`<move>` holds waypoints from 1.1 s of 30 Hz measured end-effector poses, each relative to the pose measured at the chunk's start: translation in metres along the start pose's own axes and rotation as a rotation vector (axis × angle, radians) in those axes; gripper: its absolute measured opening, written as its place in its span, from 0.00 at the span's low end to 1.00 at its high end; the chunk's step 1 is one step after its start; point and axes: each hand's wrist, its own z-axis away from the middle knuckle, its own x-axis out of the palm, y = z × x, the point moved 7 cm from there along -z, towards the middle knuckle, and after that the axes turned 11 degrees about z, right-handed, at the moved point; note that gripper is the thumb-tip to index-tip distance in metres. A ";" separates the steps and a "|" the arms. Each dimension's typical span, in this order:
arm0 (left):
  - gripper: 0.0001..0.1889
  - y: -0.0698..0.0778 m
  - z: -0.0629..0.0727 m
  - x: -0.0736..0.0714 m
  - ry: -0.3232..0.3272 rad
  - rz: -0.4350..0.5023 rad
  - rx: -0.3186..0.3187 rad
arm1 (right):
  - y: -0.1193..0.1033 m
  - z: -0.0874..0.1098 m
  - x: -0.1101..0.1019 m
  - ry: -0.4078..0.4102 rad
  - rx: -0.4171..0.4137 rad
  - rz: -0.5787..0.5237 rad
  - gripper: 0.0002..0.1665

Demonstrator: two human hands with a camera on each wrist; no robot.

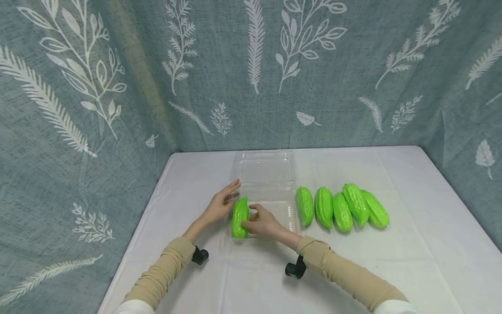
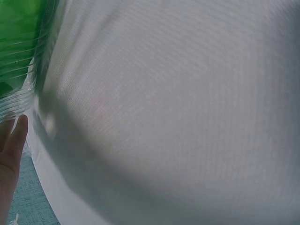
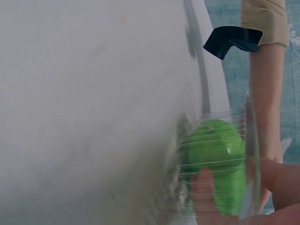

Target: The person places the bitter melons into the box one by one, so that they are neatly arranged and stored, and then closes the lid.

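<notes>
A bright green ridged bitter melon (image 1: 240, 218) lies lengthwise in the left side of a clear hinged plastic box (image 1: 270, 237). My right hand (image 1: 266, 222) is over the box, its thumb touching the melon's right side and its bent index finger near the same edge. Through the clear wall, the right wrist view shows the melon (image 3: 215, 145) and a digit against it. My left hand (image 1: 220, 205) is at the box's left side, fingers extended along the rim. Only part of the left hand (image 2: 10, 154) shows in the left wrist view, below the box's ribbed wall.
Several more green bitter melons (image 1: 343, 211) lie in a row right of the box on the white-covered table (image 1: 415, 266). The box's clear lid (image 1: 264, 168) lies folded back behind its base. A patterned blue-green curtain (image 1: 235, 65) hangs behind the table.
</notes>
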 end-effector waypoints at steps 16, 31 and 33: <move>0.24 0.010 0.002 0.000 0.026 0.006 0.032 | -0.001 -0.004 0.007 0.034 -0.021 0.034 0.40; 0.23 0.038 0.008 0.002 0.006 -0.019 0.021 | -0.002 -0.003 0.006 0.025 -0.037 -0.008 0.40; 0.23 0.038 0.008 0.002 0.005 -0.027 0.020 | -0.002 -0.003 0.005 0.026 -0.035 -0.008 0.39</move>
